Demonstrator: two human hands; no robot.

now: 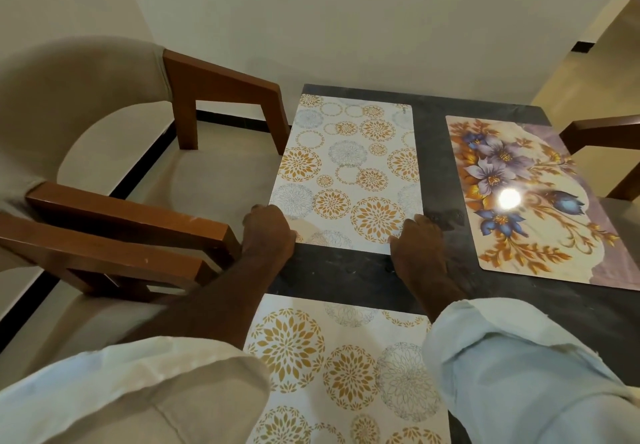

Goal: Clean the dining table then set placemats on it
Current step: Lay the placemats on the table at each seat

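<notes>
Fingers [415,225] of the right hand [420,246] lie fairly straight on the near right corner of the far placemat [346,163], with the thumb on its near edge, touching rather than gripping. The left hand [268,232] covers the near left corner of the same mat, right at the table's left edge. Its knuckles are raised and one fingertip shows on the mat. Whether it pinches the corner or only presses on it cannot be told.

This far placemat is white with gold and grey circles and lies flat on the dark dining table [346,277]. Its long axis runs straight away from the person toward the wall, so the whole mat stretches ahead of the fingers. The hands sit on the short near edge, one at each corner, and neither is nearer than the other. Any squaring up would likely be a push or pull along that long axis, with both hands sharing it evenly.

A strip of bare table separates this mat from a matching near placemat [346,367], which lies between the forearms. A floral placemat [540,201] lies to the right, apart from both. A wooden armchair [207,180] stands just beside the table's left edge.
</notes>
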